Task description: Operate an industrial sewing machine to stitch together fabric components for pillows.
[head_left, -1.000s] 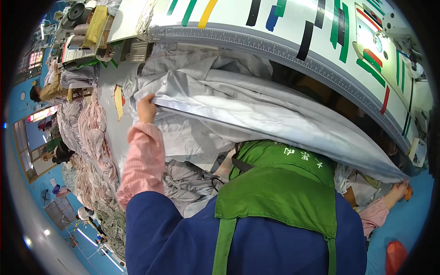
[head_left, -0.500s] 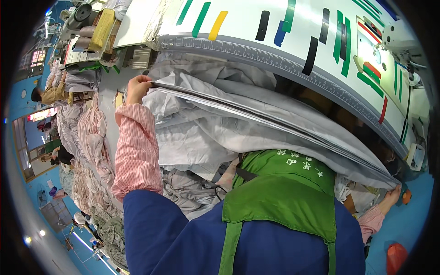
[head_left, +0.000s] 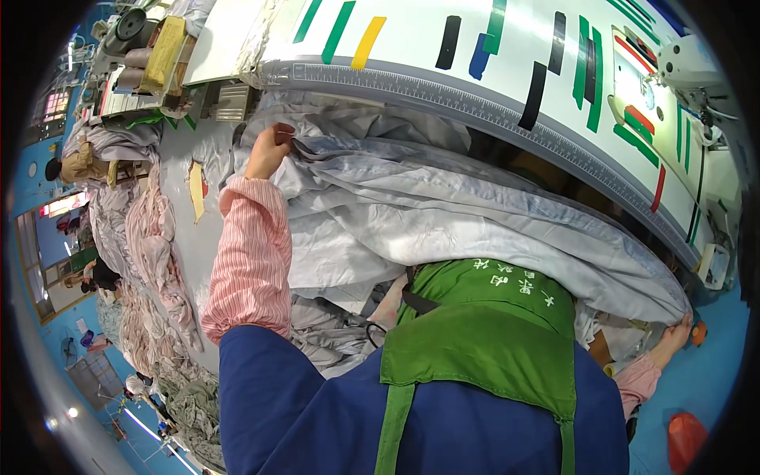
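A long sheet of pale grey fabric (head_left: 475,210) stretches across my front, between my body and the sewing table. My left hand (head_left: 270,150) is raised at its left end, fingers curled and pinched at the fabric's edge; the fingertips are partly hidden. Far to the right, my right hand (head_left: 674,339) grips the other end of the fabric between thumb and fingers. Between both hands the cloth hangs slack in soft lengthwise folds. Its middle lies against my green apron (head_left: 491,317).
Beyond the fabric runs a white sewing table (head_left: 412,36) with a grey ruler strip (head_left: 443,91) along its edge and coloured tape on top. A sewing machine (head_left: 689,67) stands at the right. Thread cones (head_left: 136,67) sit at upper left. Fabric heaps (head_left: 150,245) lie at left.
The fabric has gone from a taut, straight folded edge to loose, billowing folds. My left hand has moved slightly right and toward the table. My right hand has barely moved.
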Available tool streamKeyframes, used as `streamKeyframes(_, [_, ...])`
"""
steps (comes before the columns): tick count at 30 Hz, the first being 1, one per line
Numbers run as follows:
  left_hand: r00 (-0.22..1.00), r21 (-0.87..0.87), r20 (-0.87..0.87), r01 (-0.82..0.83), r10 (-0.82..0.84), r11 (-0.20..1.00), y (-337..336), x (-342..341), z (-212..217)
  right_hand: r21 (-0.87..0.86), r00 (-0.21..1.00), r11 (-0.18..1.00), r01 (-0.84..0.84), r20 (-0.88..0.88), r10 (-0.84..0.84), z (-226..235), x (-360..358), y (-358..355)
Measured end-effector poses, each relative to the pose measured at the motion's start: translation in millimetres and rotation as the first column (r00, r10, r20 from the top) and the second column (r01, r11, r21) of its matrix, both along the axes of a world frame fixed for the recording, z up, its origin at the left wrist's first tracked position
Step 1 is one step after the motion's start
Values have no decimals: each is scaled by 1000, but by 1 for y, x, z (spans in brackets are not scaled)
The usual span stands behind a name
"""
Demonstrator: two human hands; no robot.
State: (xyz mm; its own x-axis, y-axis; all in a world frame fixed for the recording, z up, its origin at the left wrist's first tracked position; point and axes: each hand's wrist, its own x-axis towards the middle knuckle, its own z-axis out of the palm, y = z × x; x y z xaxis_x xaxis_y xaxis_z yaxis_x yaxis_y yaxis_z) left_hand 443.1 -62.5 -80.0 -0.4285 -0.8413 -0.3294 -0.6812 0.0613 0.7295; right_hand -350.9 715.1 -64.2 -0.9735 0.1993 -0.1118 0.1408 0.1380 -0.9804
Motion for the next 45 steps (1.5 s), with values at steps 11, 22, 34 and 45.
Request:
streamKeyframes(11, [922, -622, 368, 146, 123, 769, 4, 31, 23, -39, 991, 990, 133, -1, -133, 2, 20, -42])
streamKeyframes(22, [935, -591, 302, 32, 185, 806, -2, 29, 54, 37, 993, 993, 113, -34, -112, -14, -9, -13])
streamKeyframes(34, [996, -109, -90, -22, 12, 994, -32, 32, 53, 106, 986, 981, 161, 19, -164, -29, 10, 1])
streamKeyframes(45, [998, -62, -27, 57, -58, 996, -43, 15, 56, 74, 990, 995, 62, 124, -71, -48, -18, 48])
